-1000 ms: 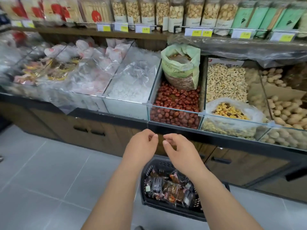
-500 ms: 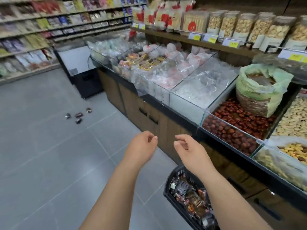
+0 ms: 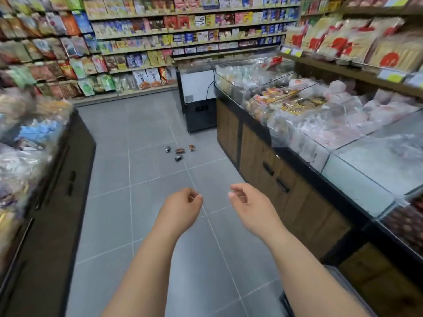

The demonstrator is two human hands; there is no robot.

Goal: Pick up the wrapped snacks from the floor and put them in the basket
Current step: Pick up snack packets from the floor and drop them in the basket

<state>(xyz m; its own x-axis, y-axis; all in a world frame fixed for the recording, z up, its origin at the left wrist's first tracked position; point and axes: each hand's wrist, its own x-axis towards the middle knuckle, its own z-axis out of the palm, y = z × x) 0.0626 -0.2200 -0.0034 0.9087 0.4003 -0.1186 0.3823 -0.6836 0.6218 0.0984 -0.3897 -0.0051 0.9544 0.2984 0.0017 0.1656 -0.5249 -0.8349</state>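
Several small wrapped snacks (image 3: 180,151) lie in a loose cluster on the grey tiled floor, in the aisle ahead of me. My left hand (image 3: 183,207) hangs in front of me with its fingers curled in against the thumb, and nothing is in it. My right hand (image 3: 248,205) is beside it, loosely curled with a gap between thumb and fingers, also empty. Both hands are well short of the snacks. Only a dark edge of the black basket (image 3: 286,304) shows at the bottom right, mostly hidden under my right forearm.
A wooden counter with glass bins of wrapped goods (image 3: 320,124) runs along the right. A dark counter with bagged goods (image 3: 45,179) lines the left. A black and white chest cabinet (image 3: 199,104) stands behind the snacks, with stocked shelves (image 3: 183,37) beyond.
My view has swung left from the bins and basket to the aisle. The floor snacks are now centred ahead, the basket has slid almost out of view, and my hands have drifted slightly apart.
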